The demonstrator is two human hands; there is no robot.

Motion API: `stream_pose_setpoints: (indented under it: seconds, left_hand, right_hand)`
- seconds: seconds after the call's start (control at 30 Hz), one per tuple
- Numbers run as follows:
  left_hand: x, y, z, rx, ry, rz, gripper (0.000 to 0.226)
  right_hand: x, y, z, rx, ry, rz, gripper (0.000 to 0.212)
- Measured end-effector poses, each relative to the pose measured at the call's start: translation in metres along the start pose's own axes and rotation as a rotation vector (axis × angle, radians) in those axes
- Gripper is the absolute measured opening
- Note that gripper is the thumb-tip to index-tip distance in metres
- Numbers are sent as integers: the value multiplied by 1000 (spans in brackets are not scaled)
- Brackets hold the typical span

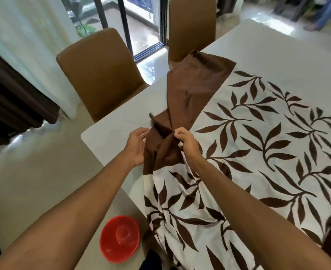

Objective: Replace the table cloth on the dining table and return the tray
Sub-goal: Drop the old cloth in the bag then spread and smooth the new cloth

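White dining table (pixel 110 131), two brown chairs (pixel 100 75) behind. Leaf-print table cloth (pixel 267 152) covers the right part, its brown border bunched at the near-left corner. Right hand (pixel 186 141) pinches a border fold; left hand (pixel 137 147) loose-fingered against the border edge. Red dish (pixel 119 238) beside the hanging cloth.

Table cloth (pixel 258 152) apparently cropped at right.

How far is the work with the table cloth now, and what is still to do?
Partly done: the leaf-patterned cloth already lies over much of the white table. In hand: the right hand pinches its bunched brown border, the left hand beside it. Left: spread the cloth flat over the bare parts, then return the tray, which is not in view.
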State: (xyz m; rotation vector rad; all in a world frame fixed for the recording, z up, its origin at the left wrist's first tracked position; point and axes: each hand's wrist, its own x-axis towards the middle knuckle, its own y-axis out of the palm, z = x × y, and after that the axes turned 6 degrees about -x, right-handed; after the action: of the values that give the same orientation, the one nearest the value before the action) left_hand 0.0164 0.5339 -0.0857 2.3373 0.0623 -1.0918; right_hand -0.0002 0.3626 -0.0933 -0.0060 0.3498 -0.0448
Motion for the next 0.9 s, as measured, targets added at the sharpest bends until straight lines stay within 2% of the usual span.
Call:
stream_pose_setpoints:
  seconds: [0.1, 0.2, 0.27, 0.33, 0.4, 0.47, 0.57, 0.63, 0.7, 0.77, 0.83, 0.9]
  left_hand:
    - [4, 2, -7, 75, -89, 89, 57]
    - [2, 3, -17, 162, -84, 80, 54]
    - [-1, 0, -26, 117, -22, 28, 48]
    - [-1, -14, -38, 55, 113, -64, 49]
    - [-4, -36, -48, 134, 280, -192, 56]
    - [-14, -58, -51, 240, 464, -360, 52]
    - [-30, -84, -50, 249, 670, -604, 36]
    - [-43, -103, -49, 317, 772, -770, 40]
    - [-54, -121, -48, 366, 817, -918, 48]
    - [-59, -141, -44, 333, 788, -1053, 49]
    - [-59, -169, -37, 271, 701, -1125, 47]
    - [-55, -200, -28, 306, 634, -1160, 46]
  right_hand:
    - [-6, 13, 8, 161, 123, -38, 22]
    - [-7, 20, 14, 251, 194, -8, 7]
    - [-8, 25, 20, 223, 203, 62, 10]
    - [-3, 34, 28, 187, 209, 119, 18]
    - [6, 47, 33, 132, 243, 170, 10]
    - [13, 63, 36, -3, 301, 318, 4]
    - [16, 83, 44, -498, 339, 591, 12]
    - [19, 99, 49, -766, 306, 722, 20]
    - [22, 112, 54, -885, 246, 777, 17]
    - [30, 114, 49, -911, 94, 717, 15]
    - [40, 110, 39, -912, -120, 537, 8]
    - [47, 101, 28, -903, -260, 331, 10]
